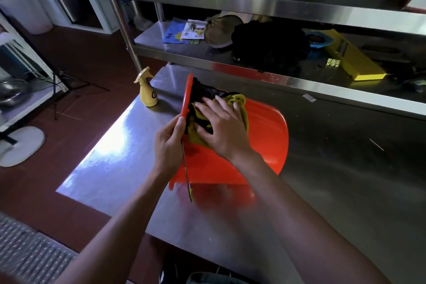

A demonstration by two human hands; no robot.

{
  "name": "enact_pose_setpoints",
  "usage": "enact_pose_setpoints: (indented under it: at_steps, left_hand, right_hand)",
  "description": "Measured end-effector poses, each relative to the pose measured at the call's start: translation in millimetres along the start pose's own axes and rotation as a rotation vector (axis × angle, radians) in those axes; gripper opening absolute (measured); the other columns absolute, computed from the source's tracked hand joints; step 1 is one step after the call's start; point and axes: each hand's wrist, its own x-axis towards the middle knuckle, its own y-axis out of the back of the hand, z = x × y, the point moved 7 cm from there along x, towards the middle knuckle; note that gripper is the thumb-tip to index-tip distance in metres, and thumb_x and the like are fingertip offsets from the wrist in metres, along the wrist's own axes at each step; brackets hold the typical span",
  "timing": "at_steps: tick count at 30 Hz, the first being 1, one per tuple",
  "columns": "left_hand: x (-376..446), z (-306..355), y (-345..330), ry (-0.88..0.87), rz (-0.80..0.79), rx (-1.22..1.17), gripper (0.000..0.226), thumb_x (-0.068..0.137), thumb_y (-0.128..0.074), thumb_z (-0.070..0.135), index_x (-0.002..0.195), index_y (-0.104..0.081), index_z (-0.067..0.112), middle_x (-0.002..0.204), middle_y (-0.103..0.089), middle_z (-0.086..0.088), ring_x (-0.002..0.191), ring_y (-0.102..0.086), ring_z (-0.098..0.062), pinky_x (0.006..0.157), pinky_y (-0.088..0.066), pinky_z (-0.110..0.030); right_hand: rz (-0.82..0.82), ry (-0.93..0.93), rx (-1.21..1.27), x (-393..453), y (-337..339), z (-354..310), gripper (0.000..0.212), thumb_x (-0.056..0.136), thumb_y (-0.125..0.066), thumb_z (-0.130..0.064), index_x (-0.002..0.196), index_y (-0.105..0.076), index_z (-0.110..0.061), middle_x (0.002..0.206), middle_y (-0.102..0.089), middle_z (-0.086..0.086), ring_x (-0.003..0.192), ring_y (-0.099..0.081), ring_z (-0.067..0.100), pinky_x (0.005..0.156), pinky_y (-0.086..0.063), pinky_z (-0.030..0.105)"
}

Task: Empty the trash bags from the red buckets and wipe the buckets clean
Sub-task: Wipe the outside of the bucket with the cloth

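Here the red bucket [265,136] lies on its side on the steel table [322,191], mouth turned to the person's left, and the wiping step looks to be in hand. The left hand [169,145] grips the bucket's rim, thumb and fingers curled over the red edge to steady it. The right hand [221,129] lies flat with fingers spread, pressing a yellow cloth [239,101] against the bucket's outer wall close to the rim. Something black shows at the mouth under the cloth; it may be a trash bag or part of the cloth, I cannot tell which. The wire handle [186,168] hangs loose down to the table. A yellow spray bottle [147,90] stands just beside the bucket at the table's far left corner. Next, I judge, the cloth must travel round the wall while the left hand turns the bucket, and the inside will need reaching too. The bucket's interior is hidden from here, so how clean it is cannot be seen. On the shelf [184,50] behind, a dark bundle [269,46] sits in deep shadow, hard to make out.
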Motion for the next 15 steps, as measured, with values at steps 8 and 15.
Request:
enact_pose_setpoints:
  at_steps: [8,15]
  left_hand:
    - [-4.1,-3.5,2.8,-0.028,0.004,0.027,0.030,0.103,-0.052,0.031,0.080,-0.068,0.023,0.069,-0.052,0.005,0.067,-0.046,-0.012,0.062,-0.035,-0.034]
    - [8.4,-1.9,3.1,0.102,-0.067,0.021,0.037,0.093,-0.057,0.040,0.098,-0.071,0.007,0.080,-0.068,-0.007,0.074,-0.062,-0.017,0.068,-0.050,-0.036]
  right_hand:
    - [0.043,-0.021,0.070,1.3,2.9,12.9,0.050,0.094,-0.059,-0.050,0.140,-0.057,-0.029,0.149,-0.054,-0.005,0.146,-0.038,0.023,0.118,-0.025,0.053]
    - [0.094,-0.138,0.121,-20.4,11.0,39.1,0.052,0.095,-0.052,-0.053,0.139,-0.059,-0.027,0.148,-0.055,-0.006,0.147,-0.038,0.021,0.120,-0.023,0.051]
